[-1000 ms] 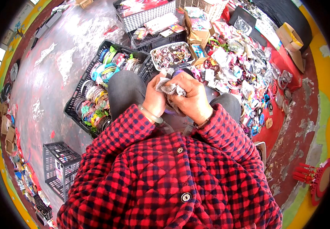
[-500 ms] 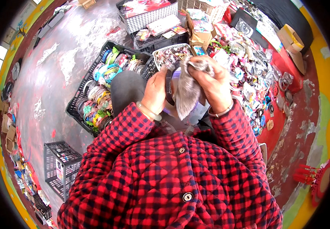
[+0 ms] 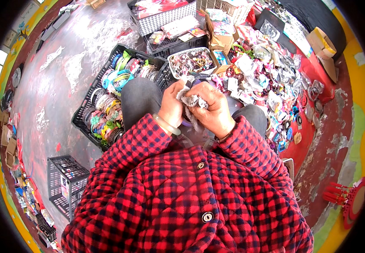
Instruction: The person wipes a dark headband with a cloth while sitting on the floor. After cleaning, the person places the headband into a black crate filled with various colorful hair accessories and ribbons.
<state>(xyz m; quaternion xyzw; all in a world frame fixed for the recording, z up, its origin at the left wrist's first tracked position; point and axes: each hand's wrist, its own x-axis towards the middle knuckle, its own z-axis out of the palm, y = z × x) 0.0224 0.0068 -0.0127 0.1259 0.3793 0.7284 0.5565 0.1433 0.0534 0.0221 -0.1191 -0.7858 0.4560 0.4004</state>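
Note:
Close together in front of my lap, both hands are closed. Crumpled grey cloth (image 3: 194,101) is bunched in my right hand (image 3: 213,109), its folds pressed against the fingers of my left hand (image 3: 172,104). My left hand grips a dark headband (image 3: 189,81); only a short piece of it shows above the cloth, and the rest is hidden by the fingers. Beyond the hands sits a white basket (image 3: 172,69) of small dark hair accessories.
Left of my knee lies a black crate (image 3: 80,114) full of colourful headbands. A large heap of hair accessories (image 3: 275,92) spreads to the right. At the back stand a grey-white basket (image 3: 165,23) and a cardboard box (image 3: 221,42). An upright black crate (image 3: 58,177) is lower left.
My right hand has moved left and slightly down, bringing the cloth against my left hand. The cloth hung loose before and is now bunched around the headband, which is mostly covered.

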